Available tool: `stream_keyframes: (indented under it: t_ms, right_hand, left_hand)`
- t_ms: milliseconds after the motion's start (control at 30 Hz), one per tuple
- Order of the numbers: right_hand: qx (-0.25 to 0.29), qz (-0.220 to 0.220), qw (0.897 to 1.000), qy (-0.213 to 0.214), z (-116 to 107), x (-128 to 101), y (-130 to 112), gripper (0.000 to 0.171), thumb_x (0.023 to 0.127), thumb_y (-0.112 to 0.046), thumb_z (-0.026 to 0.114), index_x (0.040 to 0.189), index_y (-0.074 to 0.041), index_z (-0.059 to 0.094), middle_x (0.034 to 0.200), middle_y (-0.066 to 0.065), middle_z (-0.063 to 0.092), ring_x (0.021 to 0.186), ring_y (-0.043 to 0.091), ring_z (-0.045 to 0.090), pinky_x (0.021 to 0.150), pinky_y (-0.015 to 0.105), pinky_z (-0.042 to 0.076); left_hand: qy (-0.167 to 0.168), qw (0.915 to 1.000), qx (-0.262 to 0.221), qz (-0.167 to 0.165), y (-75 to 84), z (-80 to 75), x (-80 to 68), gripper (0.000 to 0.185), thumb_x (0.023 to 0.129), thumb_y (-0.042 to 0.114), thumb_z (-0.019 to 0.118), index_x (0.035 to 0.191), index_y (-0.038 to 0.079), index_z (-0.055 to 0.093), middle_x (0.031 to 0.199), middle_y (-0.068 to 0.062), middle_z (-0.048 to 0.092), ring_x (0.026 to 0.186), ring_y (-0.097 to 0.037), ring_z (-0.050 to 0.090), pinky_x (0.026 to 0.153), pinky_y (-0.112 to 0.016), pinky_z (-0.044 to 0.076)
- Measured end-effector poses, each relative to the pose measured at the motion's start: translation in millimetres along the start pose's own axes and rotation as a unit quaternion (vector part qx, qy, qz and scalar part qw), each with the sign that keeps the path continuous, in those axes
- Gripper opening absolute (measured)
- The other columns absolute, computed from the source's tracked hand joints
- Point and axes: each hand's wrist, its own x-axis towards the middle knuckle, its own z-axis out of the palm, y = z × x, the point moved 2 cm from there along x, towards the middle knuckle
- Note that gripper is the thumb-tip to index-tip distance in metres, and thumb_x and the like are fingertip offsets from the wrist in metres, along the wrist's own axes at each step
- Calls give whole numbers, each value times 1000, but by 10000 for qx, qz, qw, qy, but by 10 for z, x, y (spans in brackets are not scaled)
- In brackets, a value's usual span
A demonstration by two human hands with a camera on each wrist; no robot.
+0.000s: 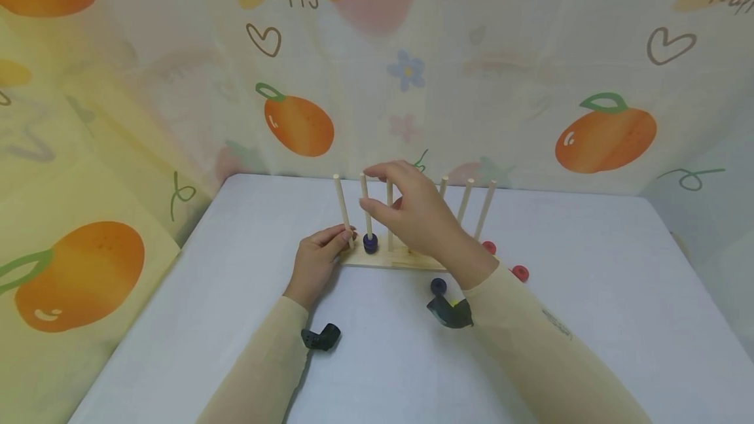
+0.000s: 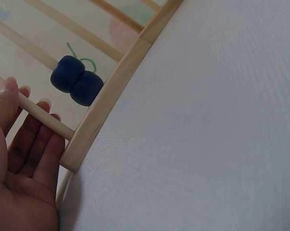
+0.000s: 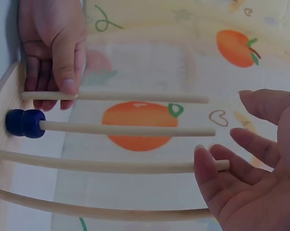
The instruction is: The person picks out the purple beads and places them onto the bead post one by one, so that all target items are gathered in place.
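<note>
A wooden board (image 1: pixel 385 258) carries several upright wooden pegs in a row. My left hand (image 1: pixel 315 260) holds the leftmost peg (image 2: pixel 44 117) low down, thumb on one side and fingers on the other. Two dark blue beads (image 2: pixel 77 80) are stacked at the foot of the second peg (image 3: pixel 130 129). My right hand (image 1: pixel 412 205) is near the top of that peg with thumb and fingers spread apart and nothing held. In the right wrist view one fingertip of this hand overlaps the end of the third peg (image 3: pixel 111 164).
In front of the board lies a loose dark blue bead (image 1: pixel 438 286). Red beads (image 1: pixel 520 273) lie at its right end, close to my right forearm. A white cloth covers the table (image 1: pixel 377 358), and a curtain printed with oranges (image 1: pixel 471 116) hangs behind it.
</note>
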Motion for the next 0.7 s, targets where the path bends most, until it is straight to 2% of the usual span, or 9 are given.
stream_keyframes:
  t_ms: [367,500,567,700]
  right_hand:
    - [509,-140,9986,-86,-98,-186,38,49,91,-41,64,134,-20,53,138,-12,45,122,7,43,77,27,52]
    - [866,-64,9961,-174,-166,-250,49,47,94,-37,62,137,-18,51,139,-15,43,125,8,43,80,32,51]
    - [1214,-44,9923,-259,-211,-286,34,43,99,-31,55,138,-16,49,141,-12,43,125,13,45,80,35,52]
    - [2077,-78,9772,-436,-320,-366,-48,39,106,-24,37,139,-7,45,144,1,41,126,25,45,82,50,50]
  left_hand:
    - [6,10000,-67,-36,12,-1,-10,36,85,46,69,107,17,73,101,0,71,100,-18,62,87,-31,50]
    - [21,10000,-10,-48,15,3,-12,36,85,46,68,107,17,73,101,1,71,100,-18,62,87,-31,49]
    - [18,10000,-10,-47,16,4,-12,37,85,46,68,107,17,73,102,1,71,101,-17,62,87,-31,49]
    - [16,10000,-9,-33,24,4,-18,36,86,45,68,107,16,73,102,1,71,102,-17,61,88,-31,49]
